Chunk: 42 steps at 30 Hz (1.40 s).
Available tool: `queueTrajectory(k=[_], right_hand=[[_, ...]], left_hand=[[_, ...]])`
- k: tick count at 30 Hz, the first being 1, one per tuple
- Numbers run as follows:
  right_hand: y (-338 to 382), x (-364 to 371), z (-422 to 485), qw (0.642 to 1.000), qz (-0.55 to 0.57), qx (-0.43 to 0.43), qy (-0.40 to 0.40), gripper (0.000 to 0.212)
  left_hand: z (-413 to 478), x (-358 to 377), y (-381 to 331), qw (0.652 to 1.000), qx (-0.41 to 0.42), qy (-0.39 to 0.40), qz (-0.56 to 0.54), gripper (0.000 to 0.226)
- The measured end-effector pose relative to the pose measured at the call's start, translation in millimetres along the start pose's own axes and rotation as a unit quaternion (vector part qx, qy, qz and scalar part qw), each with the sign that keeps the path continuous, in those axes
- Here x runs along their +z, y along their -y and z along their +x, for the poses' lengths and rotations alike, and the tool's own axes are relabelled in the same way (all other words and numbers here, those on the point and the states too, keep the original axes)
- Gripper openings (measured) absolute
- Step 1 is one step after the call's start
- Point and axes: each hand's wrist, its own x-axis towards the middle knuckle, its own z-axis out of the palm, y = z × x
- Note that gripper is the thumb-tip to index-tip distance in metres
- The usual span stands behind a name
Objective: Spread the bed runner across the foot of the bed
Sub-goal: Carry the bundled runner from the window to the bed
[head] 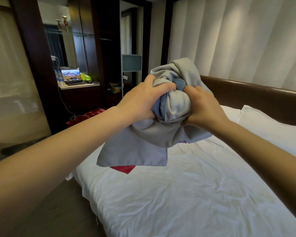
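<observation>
A grey bed runner [171,106] with a blue patterned side is bunched into a ball and held up in the air above the bed [186,194]. My left hand [143,100] grips the bundle from the left and my right hand [203,108] grips it from the right. A flat grey end of the runner hangs down below my left hand. The bed has a wrinkled white sheet. A red piece of cloth [125,168] shows beneath the hanging end, lying on the sheet.
White pillows [266,124] lie against a dark brown headboard [256,94] at the right. A desk with an open laptop [72,76] stands at the back left. A red stool [85,117] sits beside the bed. Dark floor runs along the bed's left side.
</observation>
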Motion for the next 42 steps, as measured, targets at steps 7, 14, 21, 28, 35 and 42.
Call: queueTrajectory(k=[7, 14, 21, 28, 35, 42], right_hand=[[13.5, 34.2, 40.9, 0.998, -0.018, 0.052, -0.014, 0.066], [-0.8, 58.5, 62.4, 0.995, -0.027, 0.09, -0.02, 0.061], [-23.9, 71.4, 81.7, 0.994, -0.047, 0.098, -0.024, 0.059], [-42.6, 84.0, 90.2, 0.99, -0.054, 0.125, -0.022, 0.058], [-46.6, 111.5, 97.5, 0.983, -0.069, 0.169, -0.029, 0.057], [-46.1, 144.4, 104.5, 0.968, -0.106, 0.227, -0.023, 0.051]], left_hand=[[25.1, 16.2, 62.7, 0.999, 0.034, 0.015, -0.018, 0.071], [53.4, 49.8, 92.8, 0.997, 0.067, 0.01, -0.043, 0.071], [86.2, 80.5, 107.0, 0.996, 0.08, -0.002, -0.049, 0.071], [113.2, 108.6, 117.5, 0.991, 0.112, 0.002, -0.071, 0.071], [135.2, 142.4, 145.6, 0.979, 0.171, 0.01, -0.108, 0.074], [153.9, 185.6, 170.8, 0.96, 0.236, 0.028, -0.149, 0.07]])
